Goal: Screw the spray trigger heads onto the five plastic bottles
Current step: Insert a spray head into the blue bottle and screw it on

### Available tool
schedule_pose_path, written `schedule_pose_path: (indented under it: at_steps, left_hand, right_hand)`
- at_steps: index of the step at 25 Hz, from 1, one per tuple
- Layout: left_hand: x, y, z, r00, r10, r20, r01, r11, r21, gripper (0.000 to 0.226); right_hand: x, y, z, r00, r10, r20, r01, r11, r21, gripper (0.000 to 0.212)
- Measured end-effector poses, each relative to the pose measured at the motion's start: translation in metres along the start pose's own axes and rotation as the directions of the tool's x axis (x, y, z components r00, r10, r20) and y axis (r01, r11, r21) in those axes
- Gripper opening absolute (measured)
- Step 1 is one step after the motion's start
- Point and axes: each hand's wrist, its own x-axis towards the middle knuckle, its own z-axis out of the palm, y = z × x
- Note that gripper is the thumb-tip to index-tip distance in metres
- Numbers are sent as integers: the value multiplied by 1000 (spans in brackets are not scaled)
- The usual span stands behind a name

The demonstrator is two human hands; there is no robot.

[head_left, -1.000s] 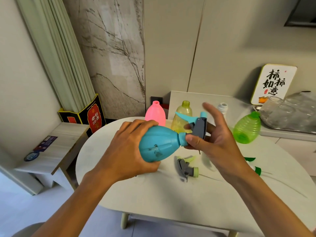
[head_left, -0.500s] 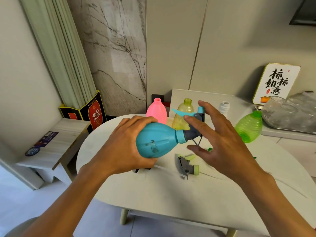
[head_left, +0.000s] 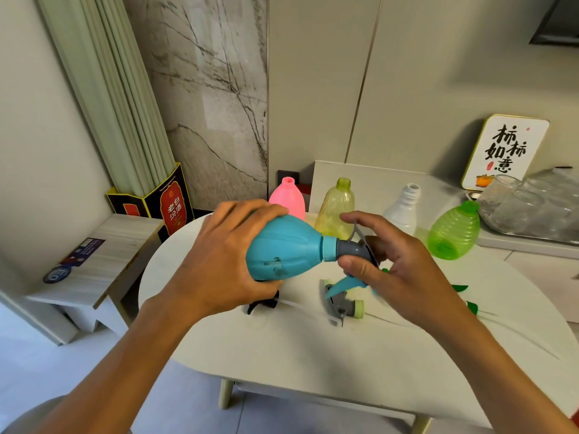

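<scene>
My left hand (head_left: 219, 258) grips the body of a blue bottle (head_left: 282, 249), held on its side above the table. A grey and blue trigger head (head_left: 352, 255) sits on its neck, with my right hand (head_left: 391, 264) closed around it and its blue lever pointing down. Behind stand a pink bottle (head_left: 289, 198), a yellow bottle (head_left: 336, 208) and a white bottle (head_left: 404, 208), all with open necks. A green bottle (head_left: 454, 233) leans at the right. A loose grey trigger head with a green collar (head_left: 343, 303) lies on the table.
The white oval table (head_left: 313, 355) has a black trigger piece (head_left: 263, 303) under my left hand and green trigger parts (head_left: 463, 296) at the right. A tray of glasses (head_left: 532, 208) and a sign (head_left: 504, 151) stand on the counter behind. A low bench (head_left: 94, 264) is at the left.
My right hand has closed on the trigger head again and turned it on the neck; the blue lever, which pointed up, now points down. The left hand holds the bottle as before.
</scene>
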Motion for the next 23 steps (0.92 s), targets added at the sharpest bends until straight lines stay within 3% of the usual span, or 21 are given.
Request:
schedule_pose_path:
  at_steps: [3, 6, 8, 9, 10, 11, 13, 14, 16, 19, 21, 23]
  left_hand:
    - [1, 1, 2, 998, 10, -62, -3, 994, 109, 85]
    - [-1, 4, 5, 998, 54, -44, -45, 981, 188, 85]
    - [-1, 8, 6, 1000, -21, -8, 21, 996, 89, 86]
    - [0, 10, 5, 993, -116, 11, 116, 992, -53, 86]
    - [2, 12, 3, 971, -228, 66, 237, 938, -252, 84]
    - [4, 14, 1, 938, -309, 159, 347, 810, -473, 80]
    - [5, 18, 2, 870, -285, 403, 493, 458, -740, 66]
    - [5, 22, 6, 838, -228, 496, 546, 365, -754, 60]
    - [4, 32, 13, 783, -110, 612, 615, 281, -736, 52]
    - [4, 32, 14, 713, -40, 700, 696, 157, -700, 53]
    - [3, 29, 12, 690, 5, 724, 718, 117, -686, 64]
    - [1, 31, 16, 717, -28, 697, 695, 115, -710, 64]
  right_hand:
    - [-1, -6, 15, 965, 257, -52, -222, 905, 362, 38]
    - [4, -13, 18, 820, 570, 50, -504, 679, 534, 13]
    - [5, -13, 8, 762, 627, 163, -607, 602, 518, 36]
    - [5, -11, 3, 761, 620, 192, -615, 594, 519, 49]
    - [6, -9, 1, 783, 589, 200, -590, 601, 540, 55]
    - [7, -8, 0, 829, 525, 192, -527, 621, 580, 50]
    - [8, -6, 5, 929, 331, 165, -348, 632, 693, 35]
    - [7, -6, 10, 960, 239, 147, -265, 598, 756, 39]
    - [6, -4, 18, 980, 168, 105, -179, 521, 835, 41]
    - [7, -5, 17, 973, 205, 102, -186, 447, 875, 39]
    - [6, -4, 13, 973, 206, 105, -191, 460, 867, 36]
    - [8, -7, 9, 972, 233, 36, -158, 529, 834, 29]
